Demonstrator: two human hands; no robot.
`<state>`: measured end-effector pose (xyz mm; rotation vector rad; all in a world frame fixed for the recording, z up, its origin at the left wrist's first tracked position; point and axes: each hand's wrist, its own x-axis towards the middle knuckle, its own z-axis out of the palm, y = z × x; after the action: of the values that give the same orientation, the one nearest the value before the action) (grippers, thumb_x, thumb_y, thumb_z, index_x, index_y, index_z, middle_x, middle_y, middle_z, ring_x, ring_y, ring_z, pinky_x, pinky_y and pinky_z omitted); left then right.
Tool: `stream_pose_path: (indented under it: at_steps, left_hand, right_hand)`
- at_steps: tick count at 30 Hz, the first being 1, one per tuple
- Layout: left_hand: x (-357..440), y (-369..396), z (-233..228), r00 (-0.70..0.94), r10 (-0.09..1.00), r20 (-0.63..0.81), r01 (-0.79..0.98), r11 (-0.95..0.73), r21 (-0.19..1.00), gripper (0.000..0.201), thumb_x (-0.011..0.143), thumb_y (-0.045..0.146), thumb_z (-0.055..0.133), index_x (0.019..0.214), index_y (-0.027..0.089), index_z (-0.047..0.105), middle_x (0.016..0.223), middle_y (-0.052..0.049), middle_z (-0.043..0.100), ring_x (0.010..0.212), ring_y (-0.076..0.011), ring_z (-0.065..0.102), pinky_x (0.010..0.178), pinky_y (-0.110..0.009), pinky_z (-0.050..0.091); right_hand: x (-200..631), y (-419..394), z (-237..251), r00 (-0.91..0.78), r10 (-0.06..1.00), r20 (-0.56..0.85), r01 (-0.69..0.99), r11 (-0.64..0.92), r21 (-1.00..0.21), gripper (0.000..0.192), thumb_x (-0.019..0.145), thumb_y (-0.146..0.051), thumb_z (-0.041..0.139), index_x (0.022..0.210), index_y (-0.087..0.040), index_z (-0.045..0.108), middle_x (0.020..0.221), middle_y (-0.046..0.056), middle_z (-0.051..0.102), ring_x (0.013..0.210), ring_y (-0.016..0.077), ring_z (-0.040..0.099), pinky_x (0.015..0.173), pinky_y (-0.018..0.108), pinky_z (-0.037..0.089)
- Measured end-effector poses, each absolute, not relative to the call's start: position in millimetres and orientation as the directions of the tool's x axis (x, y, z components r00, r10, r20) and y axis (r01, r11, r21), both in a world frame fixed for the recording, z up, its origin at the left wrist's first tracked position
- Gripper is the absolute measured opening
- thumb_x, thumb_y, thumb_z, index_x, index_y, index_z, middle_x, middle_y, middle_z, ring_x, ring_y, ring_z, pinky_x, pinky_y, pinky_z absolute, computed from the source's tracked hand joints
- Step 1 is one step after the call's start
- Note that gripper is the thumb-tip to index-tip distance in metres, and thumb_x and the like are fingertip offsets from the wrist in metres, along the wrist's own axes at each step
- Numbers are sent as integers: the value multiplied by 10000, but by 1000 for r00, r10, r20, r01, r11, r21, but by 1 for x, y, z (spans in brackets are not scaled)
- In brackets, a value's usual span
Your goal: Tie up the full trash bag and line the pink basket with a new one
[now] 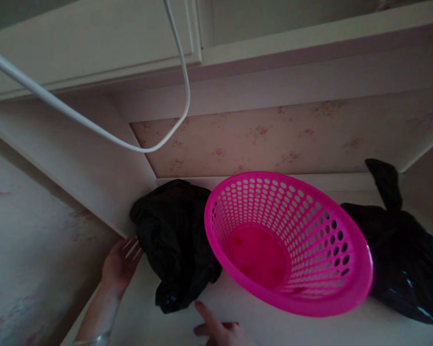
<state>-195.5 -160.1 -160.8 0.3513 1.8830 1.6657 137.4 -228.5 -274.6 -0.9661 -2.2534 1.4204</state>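
My left hand (120, 267) reaches up at the lower left with its fingers spread, fingertips next to the edge of a crumpled black plastic bag (173, 240) in the shelf's corner; it holds nothing. At the bottom edge my right hand (216, 329) is partly cut off. Its index finger points toward the bag's lower end, and nothing shows in it. A bright pink perforated basket (321, 288) sits tilted with its opening toward me, just right of that bag and apart from both hands.
A second black plastic bag (400, 250) lies right of the basket. The pale shelf (267, 322) has a floral-papered back wall (274, 139) and a side panel at left. A white cable (94, 127) loops down in front, below a cabinet door (94, 43).
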Motion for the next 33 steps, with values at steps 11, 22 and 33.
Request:
stream_pose_path:
  at_steps: [11, 22, 33]
  left_hand:
    - [-125, -226, -196, -488, 796, -357, -73, 370, 926, 1018, 687, 420, 862, 1567, 189, 407, 1613, -218, 478, 1127, -338, 736, 843, -346, 596]
    - [-188, -217, -204, -509, 769, -388, -161, 357, 920, 732, 573, 273, 823, 1291, 206, 691, 1219, -128, 785, 964, -346, 779, 776, -395, 597]
    - [-162, -229, -197, -531, 842, 94, 666, 346, 661, 657, 752, 646, 694, 1228, 193, 692, 1303, -184, 714, 1242, -415, 662, 1102, -561, 492]
  right_hand:
    - [149, -199, -235, -469, 868, -162, 568, 156, -808, 543, 989, -362, 560, 1527, -314, 508, 1023, 68, 815, 902, 249, 786, 811, 319, 584]
    - [155, -199, -260, -332, 910, 246, 558, 400, -727, 422, 1038, -432, 523, 1429, -299, 608, 923, 54, 814, 648, 210, 745, 660, 286, 593]
    - [138, -191, -238, -585, 781, 219, 593, 596, -542, 609, 872, -161, 638, 1463, -306, 602, 1400, 113, 702, 1115, 301, 753, 903, 398, 626]
